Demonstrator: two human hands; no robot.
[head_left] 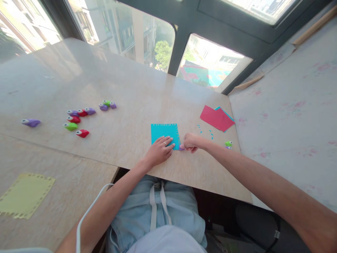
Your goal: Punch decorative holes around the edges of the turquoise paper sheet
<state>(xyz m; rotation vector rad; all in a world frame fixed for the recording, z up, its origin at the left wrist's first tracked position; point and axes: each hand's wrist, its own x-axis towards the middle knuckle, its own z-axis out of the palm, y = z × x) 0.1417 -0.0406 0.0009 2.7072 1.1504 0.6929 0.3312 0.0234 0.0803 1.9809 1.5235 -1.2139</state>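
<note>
Teal paper square (164,133), flat and matte, tiny holes punched along far and right edges, lies near the table's (126,95) near edge. Left hand (160,150) pressed flat on it, fingers spread, gripping nothing. Right hand (190,142) clenched on a small purple punch (181,148) at the sheet's near right corner. Teal paper bits (205,130) scattered right. Glossy plastic punches (79,119) far left.

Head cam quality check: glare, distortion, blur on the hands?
Head view: strong daylight from the windows washes them out and puts a sheen on the table; wide-angle bending at the edges; left hand, right hand and teal paper are sharp, though small; the punch at the right fingers is barely visible.
</note>
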